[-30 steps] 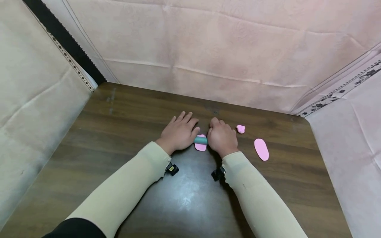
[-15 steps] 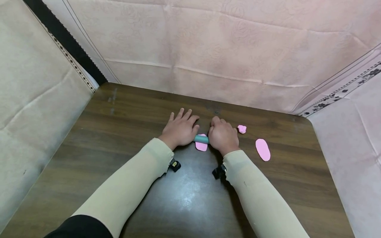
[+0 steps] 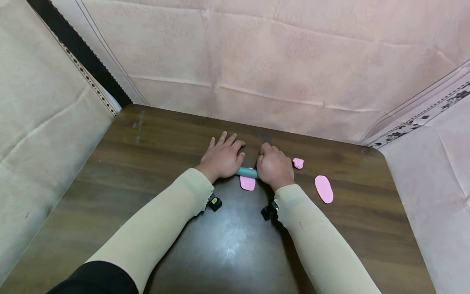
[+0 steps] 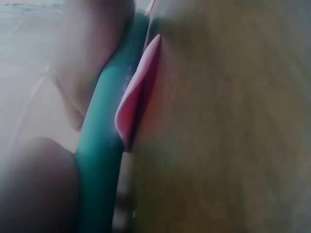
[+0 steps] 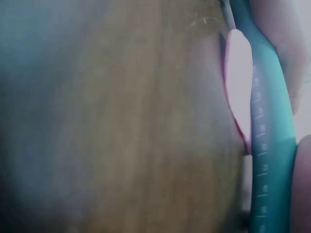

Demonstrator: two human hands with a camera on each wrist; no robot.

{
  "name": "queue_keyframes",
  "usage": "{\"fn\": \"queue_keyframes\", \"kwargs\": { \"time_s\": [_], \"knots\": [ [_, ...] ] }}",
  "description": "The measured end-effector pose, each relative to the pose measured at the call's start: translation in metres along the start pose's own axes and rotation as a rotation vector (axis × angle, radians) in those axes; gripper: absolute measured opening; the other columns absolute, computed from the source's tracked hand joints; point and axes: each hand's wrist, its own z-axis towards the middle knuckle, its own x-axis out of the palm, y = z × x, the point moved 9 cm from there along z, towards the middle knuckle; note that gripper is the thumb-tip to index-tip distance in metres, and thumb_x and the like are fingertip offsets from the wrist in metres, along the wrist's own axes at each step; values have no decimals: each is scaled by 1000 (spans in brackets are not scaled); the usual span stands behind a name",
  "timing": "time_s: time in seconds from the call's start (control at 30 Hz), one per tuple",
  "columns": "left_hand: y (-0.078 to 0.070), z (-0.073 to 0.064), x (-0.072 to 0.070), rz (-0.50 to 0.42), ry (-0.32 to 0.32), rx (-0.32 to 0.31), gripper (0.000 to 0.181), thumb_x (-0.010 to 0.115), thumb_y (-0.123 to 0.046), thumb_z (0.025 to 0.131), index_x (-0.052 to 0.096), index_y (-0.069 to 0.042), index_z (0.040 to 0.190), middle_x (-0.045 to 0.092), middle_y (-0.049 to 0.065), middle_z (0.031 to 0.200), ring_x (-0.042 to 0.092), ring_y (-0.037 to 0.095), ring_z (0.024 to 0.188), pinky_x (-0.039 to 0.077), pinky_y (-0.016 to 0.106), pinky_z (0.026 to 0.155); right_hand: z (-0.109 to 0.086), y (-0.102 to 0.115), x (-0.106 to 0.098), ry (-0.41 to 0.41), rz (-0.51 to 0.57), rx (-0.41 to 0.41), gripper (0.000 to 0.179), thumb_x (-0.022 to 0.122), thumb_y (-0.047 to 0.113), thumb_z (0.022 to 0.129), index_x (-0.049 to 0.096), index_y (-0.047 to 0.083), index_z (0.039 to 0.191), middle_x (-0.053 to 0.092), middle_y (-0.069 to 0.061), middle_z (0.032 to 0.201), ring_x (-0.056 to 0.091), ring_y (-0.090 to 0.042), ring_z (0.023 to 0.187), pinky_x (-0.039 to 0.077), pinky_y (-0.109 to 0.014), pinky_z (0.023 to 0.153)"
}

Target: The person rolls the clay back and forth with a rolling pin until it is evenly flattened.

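A teal rolling pin (image 3: 248, 172) with white scale marks lies across a flat pink piece of clay (image 3: 247, 183) on the table. My left hand (image 3: 222, 158) rests on the pin's left part, fingers spread and straight, pointing away from me. My right hand (image 3: 274, 166) holds the right part from above with fingers bent, its palm hiding that end. Near its edge the clay curls up beside the rolling pin (image 4: 104, 116) in the left wrist view. The right wrist view shows the clay (image 5: 238, 77) standing up against the marked side of the pin.
Right of my right hand lie a small pink clay lump (image 3: 298, 163) and a flat pink oval (image 3: 324, 189). The wooden table (image 3: 154, 171) ends at a pale cloth (image 3: 264, 61) hung behind it. Both wrists wear small black cameras.
The rolling pin has rolled slightly away from me over the pink clay, showing more of the clay's near part. My left hand has shifted a little forward; my right hand has moved slightly with the pin.
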Motion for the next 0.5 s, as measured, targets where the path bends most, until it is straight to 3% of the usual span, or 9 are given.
{"fn": "queue_keyframes", "kwargs": {
  "time_s": [0.3, 0.5],
  "knots": [
    [7, 14, 0, -27, -8, -3, 53, 39, -50, 119, 52, -28, 166, 30, 6, 187, 9, 40, 178, 10, 70, 140, 9, -1, -1, -59, 3, -28, 25, 38, 28, 115, 59, 15, 114, 63, -6, 101, 63, -30, 84, 58, -52, 77],
    [7, 24, -8, -20, -76, 17, 47, 40, -46, 119, 59, -26, 157, 39, 7, 182, 16, 40, 176, 13, 70, 140, 17, -2, -3, -92, 26, -32, 25, 39, 28, 115, 59, 15, 111, 62, -5, 98, 63, -29, 82, 58, -49, 75]
  ]
}}
